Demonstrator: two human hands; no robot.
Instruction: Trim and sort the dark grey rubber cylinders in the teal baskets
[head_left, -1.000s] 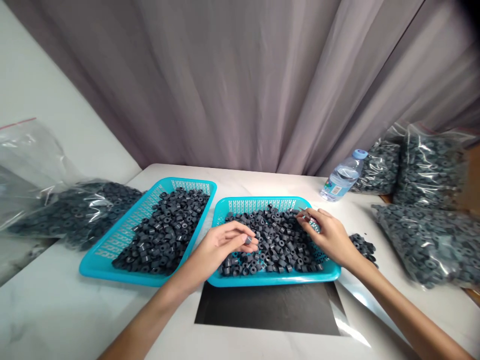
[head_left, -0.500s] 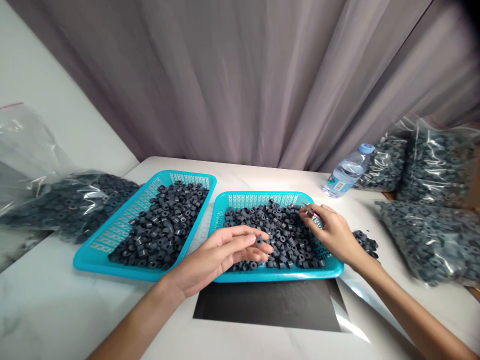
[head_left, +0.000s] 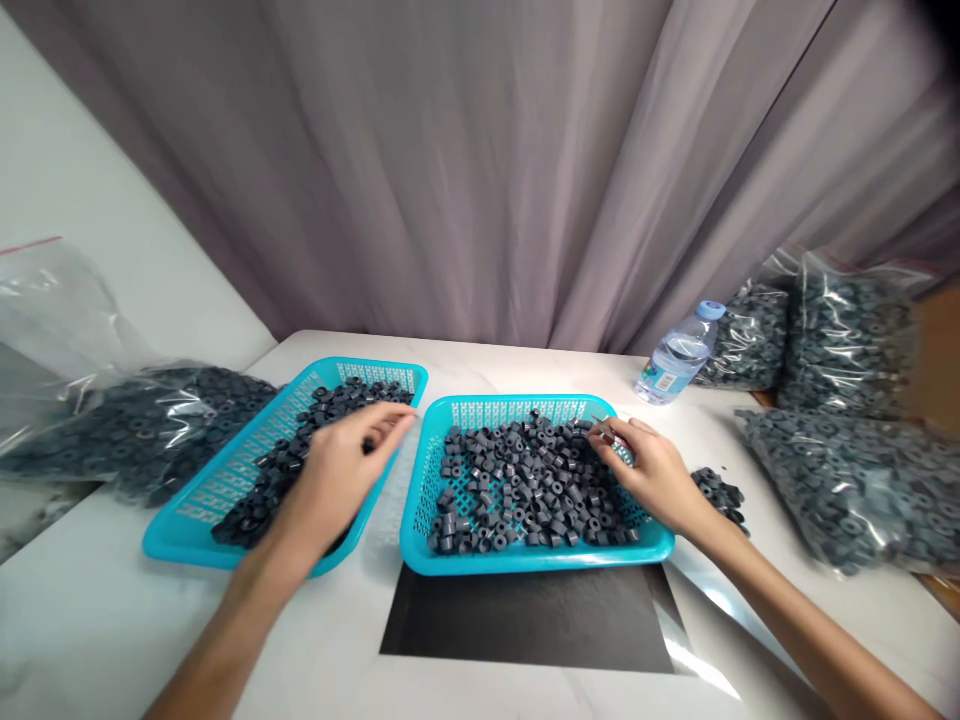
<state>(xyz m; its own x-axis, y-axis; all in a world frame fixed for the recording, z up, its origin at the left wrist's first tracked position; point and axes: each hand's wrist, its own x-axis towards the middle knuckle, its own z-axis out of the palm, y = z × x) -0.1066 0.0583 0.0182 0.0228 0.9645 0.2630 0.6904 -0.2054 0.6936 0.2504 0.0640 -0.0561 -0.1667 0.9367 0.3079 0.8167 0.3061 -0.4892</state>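
Note:
My left hand point(head_left: 334, 470) is over the left turquoise basket point(head_left: 225, 475), fingers curled. A small dark grey ring point(head_left: 368, 445) shows in the curl of its fingers, mostly hidden. My right hand point(head_left: 651, 468) stays at the right rim of the other turquoise basket point(head_left: 525, 566), closed on a thin metal tool point(head_left: 604, 429) with a narrow tip; its exact kind is unclear. Loose dark grey rings point(head_left: 559, 490) fill much of that basket, its mesh floor showing at the left. More dark grey rings point(head_left: 262, 490) lie in the left basket, partly behind my left hand.
Under the right basket lies a black sheet point(head_left: 525, 620). A small pile of rings point(head_left: 718, 495) sits right of my hand. Behind it stand a water bottle point(head_left: 681, 355) and filled clear bags point(head_left: 847, 340). Another filled bag point(head_left: 180, 420) lies left. A grey curtain point(head_left: 450, 170) hangs behind.
My left hand has moved left from over the right basket to over the left one, its fingers now more curled. My right hand has kept its place at the right basket with the metal tool.

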